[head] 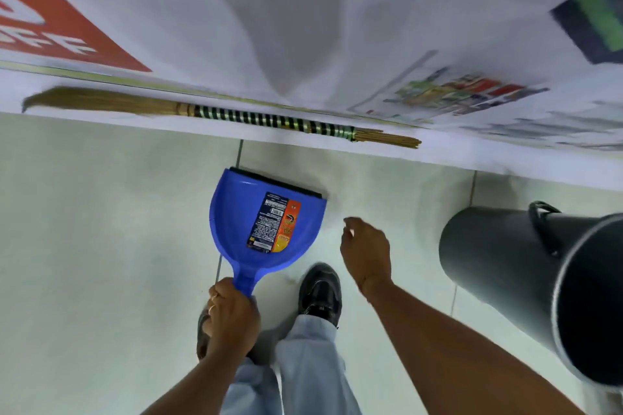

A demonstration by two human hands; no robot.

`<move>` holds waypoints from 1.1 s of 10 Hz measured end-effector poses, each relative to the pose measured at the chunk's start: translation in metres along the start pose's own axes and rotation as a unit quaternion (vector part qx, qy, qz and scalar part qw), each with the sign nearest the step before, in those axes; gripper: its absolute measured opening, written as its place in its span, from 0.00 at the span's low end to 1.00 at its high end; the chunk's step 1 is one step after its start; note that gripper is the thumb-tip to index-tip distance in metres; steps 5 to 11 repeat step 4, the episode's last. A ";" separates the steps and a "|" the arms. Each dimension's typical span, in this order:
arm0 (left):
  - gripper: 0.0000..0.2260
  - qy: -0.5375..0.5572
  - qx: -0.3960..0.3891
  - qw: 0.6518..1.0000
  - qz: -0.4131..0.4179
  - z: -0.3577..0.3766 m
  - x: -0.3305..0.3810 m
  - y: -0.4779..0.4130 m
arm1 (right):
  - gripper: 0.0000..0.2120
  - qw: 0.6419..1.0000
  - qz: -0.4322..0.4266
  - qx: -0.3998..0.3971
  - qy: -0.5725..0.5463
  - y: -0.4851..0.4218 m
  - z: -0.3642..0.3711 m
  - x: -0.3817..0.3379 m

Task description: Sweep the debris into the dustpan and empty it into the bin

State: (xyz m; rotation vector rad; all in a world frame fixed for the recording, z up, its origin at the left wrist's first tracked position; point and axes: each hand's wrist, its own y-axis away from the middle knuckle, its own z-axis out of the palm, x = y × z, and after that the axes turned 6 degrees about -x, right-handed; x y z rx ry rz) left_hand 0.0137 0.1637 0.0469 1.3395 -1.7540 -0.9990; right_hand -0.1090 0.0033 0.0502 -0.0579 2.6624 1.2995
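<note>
Blue dustpan (pixel 256 229) gripped by its handle in the left hand (pixel 232 317), underside up, over the tiled floor (pixel 84 229).

Right hand (pixel 365 253) just right of the pan, fingers loosely spread, holding nothing. Grey bin (pixel 512 283) farther right; broom (pixel 219 114) lying beyond. Barcode sticker (pixel 274 222) on the pan, print unreadable.

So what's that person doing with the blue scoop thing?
The person's left hand grips the handle of a blue dustpan held over the tiled floor. The right hand is open and empty, reaching forward. A straw broom lies along the wall, untouched. A grey bin stands to the right.
</note>
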 end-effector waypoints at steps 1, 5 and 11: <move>0.20 0.032 -0.011 0.999 -0.011 0.014 0.035 -0.013 | 0.18 0.999 0.026 0.001 -0.028 0.009 0.013 0.018; 0.23 0.117 -0.031 0.991 0.052 0.037 0.070 -0.044 | 0.18 0.995 -0.001 0.062 -0.072 0.016 0.040 0.007; 0.23 0.117 -0.031 0.991 0.052 0.037 0.070 -0.044 | 0.18 0.995 -0.001 0.062 -0.072 0.016 0.040 0.007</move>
